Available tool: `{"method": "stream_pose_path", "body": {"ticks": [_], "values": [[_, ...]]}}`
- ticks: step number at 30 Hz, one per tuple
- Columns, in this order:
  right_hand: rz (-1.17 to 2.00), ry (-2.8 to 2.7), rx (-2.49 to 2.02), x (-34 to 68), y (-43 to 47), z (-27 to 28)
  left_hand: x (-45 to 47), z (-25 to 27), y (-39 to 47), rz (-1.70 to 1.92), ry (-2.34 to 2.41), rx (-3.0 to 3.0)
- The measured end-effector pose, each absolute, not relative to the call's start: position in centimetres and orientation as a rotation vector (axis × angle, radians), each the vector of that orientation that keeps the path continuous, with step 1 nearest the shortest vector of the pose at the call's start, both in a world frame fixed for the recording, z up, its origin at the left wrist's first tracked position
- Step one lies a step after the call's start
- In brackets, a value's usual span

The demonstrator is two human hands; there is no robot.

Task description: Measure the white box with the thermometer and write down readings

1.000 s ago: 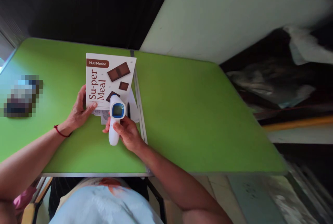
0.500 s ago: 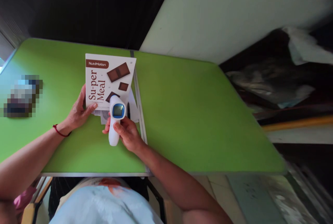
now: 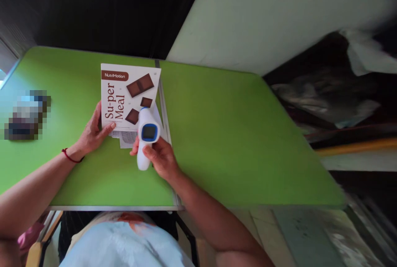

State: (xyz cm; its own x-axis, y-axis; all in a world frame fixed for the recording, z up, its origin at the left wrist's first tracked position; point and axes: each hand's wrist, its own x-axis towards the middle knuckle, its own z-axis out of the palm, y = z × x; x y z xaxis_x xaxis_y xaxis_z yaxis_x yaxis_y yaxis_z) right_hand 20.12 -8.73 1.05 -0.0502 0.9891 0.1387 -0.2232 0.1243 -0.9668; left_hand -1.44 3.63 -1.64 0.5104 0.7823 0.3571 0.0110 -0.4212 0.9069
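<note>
Box (image 3: 119, 99) is held at lower left by the left hand (image 3: 93, 134), while the right hand (image 3: 161, 157) clasps a white thermometer (image 3: 149, 133).

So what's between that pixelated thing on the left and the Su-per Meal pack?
In the head view: green tabletop, then the left hand holding the pack by its lower left side.

Dark panel (image 3: 99, 10) stood across upper left, pale wall (image 3: 248, 19) beside it. Pixelated object (image 3: 27, 116) lay on green counter (image 3: 242, 143), far left. Yellow bar (image 3: 356, 147) ran at right edge.
</note>
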Motion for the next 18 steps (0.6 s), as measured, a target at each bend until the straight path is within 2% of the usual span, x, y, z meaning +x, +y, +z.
{"method": "stream_pose_path", "body": {"ticks": [6, 8, 13, 18], "values": [[0.411, -1.237, -1.505, 27.8, -6.8, 0.2, -1.7, -0.8, 3.8, 0.966, 0.642, 1.757], [0.241, -1.285, -1.729, 29.7, -6.1, -0.8, -1.8, -0.7, 3.9, 0.973, 0.608, 1.731], [0.128, -1.397, -2.084, 30.3, -5.6, -2.6, -1.8, -0.9, 4.0, 1.016, 0.582, 1.678], [0.081, -1.462, -2.227, 29.7, -5.7, -3.0, -2.0, -1.8, 4.6, 1.148, 0.634, 1.72]]}}
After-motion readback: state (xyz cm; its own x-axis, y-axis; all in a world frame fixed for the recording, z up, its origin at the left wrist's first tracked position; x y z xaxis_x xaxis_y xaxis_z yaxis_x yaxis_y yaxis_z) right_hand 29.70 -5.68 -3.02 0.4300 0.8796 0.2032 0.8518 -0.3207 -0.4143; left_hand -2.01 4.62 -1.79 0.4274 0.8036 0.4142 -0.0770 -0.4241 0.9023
